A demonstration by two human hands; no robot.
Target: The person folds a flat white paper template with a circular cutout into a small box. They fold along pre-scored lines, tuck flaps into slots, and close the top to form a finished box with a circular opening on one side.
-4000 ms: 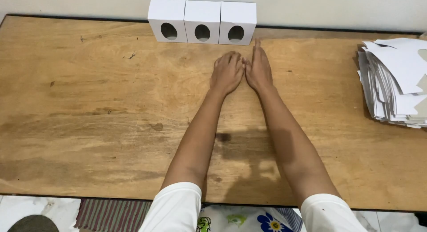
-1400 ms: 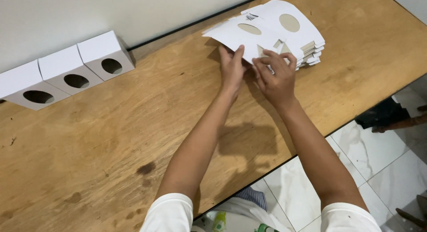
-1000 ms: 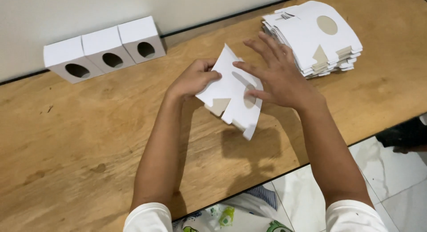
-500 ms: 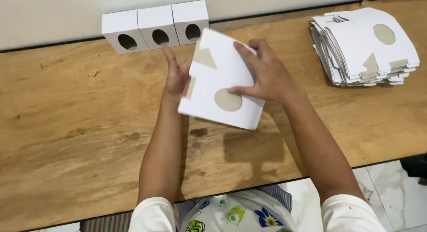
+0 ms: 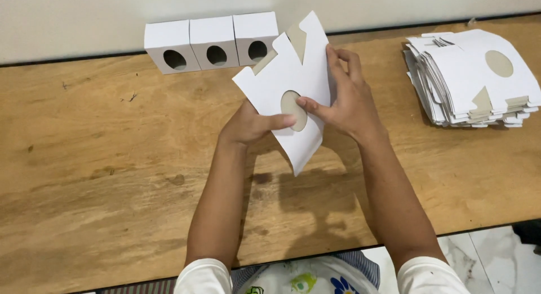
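Note:
I hold a flat white cardboard box blank (image 5: 293, 85) up above the wooden table (image 5: 112, 159), tilted on one corner. It has an oval cutout in the middle and brown inner flaps at its top. My left hand (image 5: 251, 125) grips its lower left edge, thumb reaching toward the oval hole. My right hand (image 5: 346, 97) grips the right edge, its thumb also at the hole. Three folded white boxes (image 5: 211, 40) with oval holes stand in a row just behind the blank.
A stack of several flat white blanks (image 5: 473, 80) lies at the table's right end. A pale wall (image 5: 84, 12) runs along the table's far edge. Tiled floor (image 5: 490, 254) shows below the near edge at the right.
My hands went to the stack at the right, took one flat blank, and brought it to the middle of the table. It is now raised and turned on its corner.

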